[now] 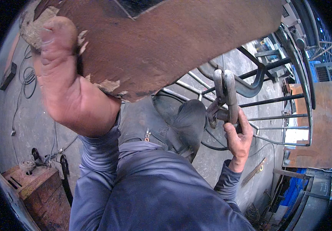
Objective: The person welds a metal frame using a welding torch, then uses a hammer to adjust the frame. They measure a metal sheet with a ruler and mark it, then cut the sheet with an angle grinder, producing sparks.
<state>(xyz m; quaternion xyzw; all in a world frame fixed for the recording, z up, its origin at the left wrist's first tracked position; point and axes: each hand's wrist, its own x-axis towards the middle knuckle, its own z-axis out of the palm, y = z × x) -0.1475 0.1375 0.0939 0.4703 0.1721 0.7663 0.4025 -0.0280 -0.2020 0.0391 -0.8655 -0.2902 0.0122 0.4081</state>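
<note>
At upper left, my left hand [62,77] grips a large, flat, rust-brown sheet [166,38] at its ragged, flaking edge, its thumb lying on the surface and some fingers hidden. Right of centre, my right hand [239,138] closes round the lower part of a heavy grey metal piece with thick looped bars, like a clamp [231,96], just below the sheet. Behind that piece is a frame of dark and bare steel bars [273,104], with a curved dark member among them.
A rusty metal box [35,192] with cables stands at lower left. A coiled cable [29,79] lies on the grey floor. At right are a tan rusty plate [320,150], blue material [293,188] and steel sections [320,184]; a short strip [254,171] lies below my right hand.
</note>
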